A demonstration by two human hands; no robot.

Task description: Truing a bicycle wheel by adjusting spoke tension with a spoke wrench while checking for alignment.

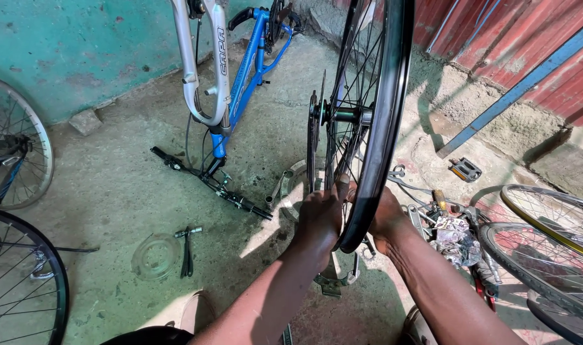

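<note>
While both hands clamp the black wheel rim [382, 128] at its bottom, left hand [318, 220] wraps one side, right hand [387, 217] the other. I'd keep thumbs clear of the spokes [358, 76] just above the grip, and hold it upright.

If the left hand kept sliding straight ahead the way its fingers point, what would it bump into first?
Probably the silver spokes of the upright black-rimmed bicycle wheel, then its hub. The left hand already rests at the rim's lower edge, fingers pointing up; depth is unclear.

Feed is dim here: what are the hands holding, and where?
Both hands, left and right, grip the upright bicycle wheel at its lower rim.
</note>
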